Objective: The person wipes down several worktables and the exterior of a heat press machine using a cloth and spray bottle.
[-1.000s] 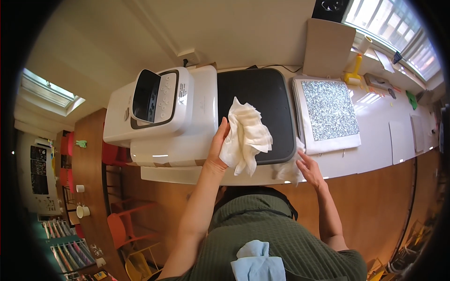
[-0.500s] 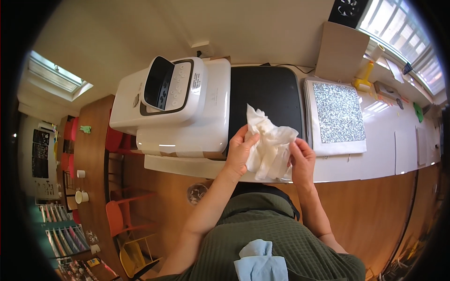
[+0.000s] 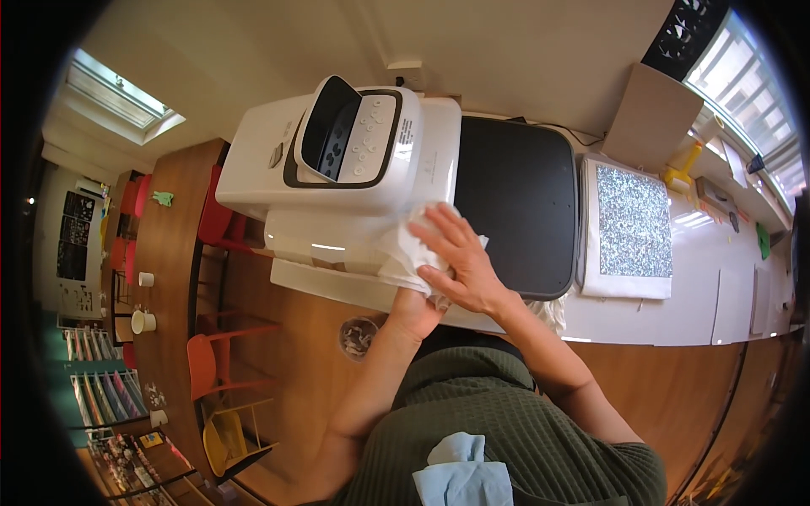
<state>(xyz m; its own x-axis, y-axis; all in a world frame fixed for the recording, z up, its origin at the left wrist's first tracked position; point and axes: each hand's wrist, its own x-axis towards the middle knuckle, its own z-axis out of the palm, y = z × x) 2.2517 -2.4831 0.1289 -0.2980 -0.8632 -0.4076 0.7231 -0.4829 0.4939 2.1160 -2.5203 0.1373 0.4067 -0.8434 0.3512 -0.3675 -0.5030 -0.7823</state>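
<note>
The right hand (image 3: pixel 460 257) was released, its fingers extended and spread across a crumpled white cloth (image 3: pixel 401 244), with the fingertips slightly blurred. The left hand (image 3: pixel 418 312) lay beneath the same cloth, at about 7 o'clock from the right; its fingers were hidden, so whether they were clenched on the cloth cannot be told. The cloth thus occupied the space between the two hands, in front of the near corner of the machine (image 3: pixel 354 228); contact between cloth and machine could not be determined. With 12 o'clock taken as the top of the view and the hands as centre, the white machine, bearing a tilted dark screen (image 3: pixel 332 126) and a panel of round buttons, extended toward 10 o'clock. Its flat black plate (image 3: pixel 519 202) lay at 2 o'clock. Between 2 and 3 o'clock, just beside the plate, a silver glitter sheet (image 3: pixel 633 219) rested upon folded white fabric (image 3: pixel 624 288). Farther along 2 o'clock stood a yellow-handled roller (image 3: pixel 682 173) and, beyond it, a barred window (image 3: pixel 747 76). A round bin (image 3: pixel 359 337) stood on the floor near 8 o'clock, and an orange chair (image 3: pixel 202 367) well beyond it. At 9 o'clock, two cups (image 3: pixel 143 322) stood on a brown table (image 3: pixel 181 219). A light-blue cloth piece (image 3: pixel 462 472) appeared at 6 o'clock, against the person's green top (image 3: pixel 540 438).
</note>
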